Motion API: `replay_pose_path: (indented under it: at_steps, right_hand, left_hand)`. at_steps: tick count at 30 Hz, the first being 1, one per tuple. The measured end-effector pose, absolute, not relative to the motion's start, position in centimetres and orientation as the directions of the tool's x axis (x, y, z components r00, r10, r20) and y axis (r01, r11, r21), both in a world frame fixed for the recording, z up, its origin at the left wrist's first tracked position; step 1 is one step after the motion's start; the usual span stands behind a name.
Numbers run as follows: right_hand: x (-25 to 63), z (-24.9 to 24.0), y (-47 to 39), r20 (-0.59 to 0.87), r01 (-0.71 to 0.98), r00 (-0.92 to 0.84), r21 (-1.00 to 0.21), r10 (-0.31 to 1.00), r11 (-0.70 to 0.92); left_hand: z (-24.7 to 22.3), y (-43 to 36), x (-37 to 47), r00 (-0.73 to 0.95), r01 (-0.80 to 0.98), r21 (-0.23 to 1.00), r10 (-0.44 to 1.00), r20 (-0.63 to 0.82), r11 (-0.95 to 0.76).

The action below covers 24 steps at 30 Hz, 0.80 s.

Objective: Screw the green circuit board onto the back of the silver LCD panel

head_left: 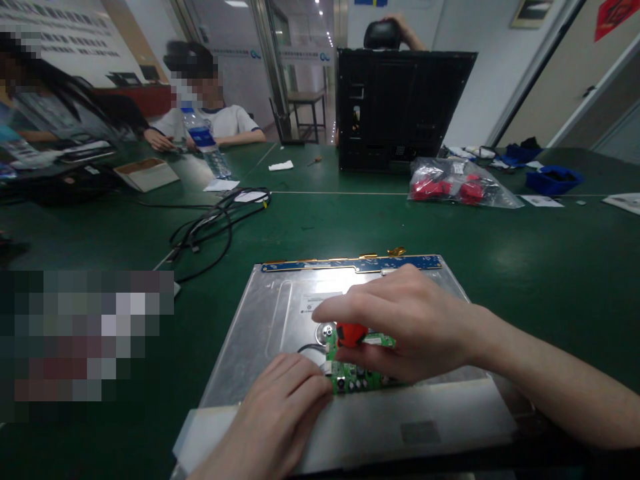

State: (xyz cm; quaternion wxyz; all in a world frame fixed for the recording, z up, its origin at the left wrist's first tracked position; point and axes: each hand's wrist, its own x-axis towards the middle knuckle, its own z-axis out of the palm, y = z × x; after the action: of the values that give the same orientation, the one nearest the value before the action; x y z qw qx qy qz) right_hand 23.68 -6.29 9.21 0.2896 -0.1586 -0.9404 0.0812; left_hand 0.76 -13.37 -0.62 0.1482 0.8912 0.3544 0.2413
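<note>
A metal-backed display panel (255, 327) lies in front of me, with a long blue circuit strip (320, 266) along its far edge. On its back sits a green circuit board (357, 380), partly covered by my hands. My right hand (420, 320) grips the orange-and-black handle of a screwdriver (351, 333) above this board; its tip is hidden. My left hand (285, 400) rests on the panel, its bent fingers together at the board's near-left corner, seemingly holding it. A thin black cable (311, 347) runs beside those fingers. A pale sheet (450, 413) covers the panel's near edge.
Black cables (215, 217) lie coiled at left on the green table (350, 227). Farther back are a water bottle (207, 143), an open box (147, 175), a large black monitor (400, 110), a plastic bag with red items (455, 183) and a blue tray (554, 180). Several people sit around.
</note>
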Motion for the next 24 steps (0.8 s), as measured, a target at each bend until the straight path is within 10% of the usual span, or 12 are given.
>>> replay_pose_path:
  at_steps: [24]
  right_hand:
    - [23.75, 9.40, -6.51, 0.534, 0.225, -0.771, -0.279, 0.346, 0.933]
  left_hand:
    - [-0.77, -13.30, 0.72, 0.585, 0.561, 0.533, 0.759, 0.286, -0.633]
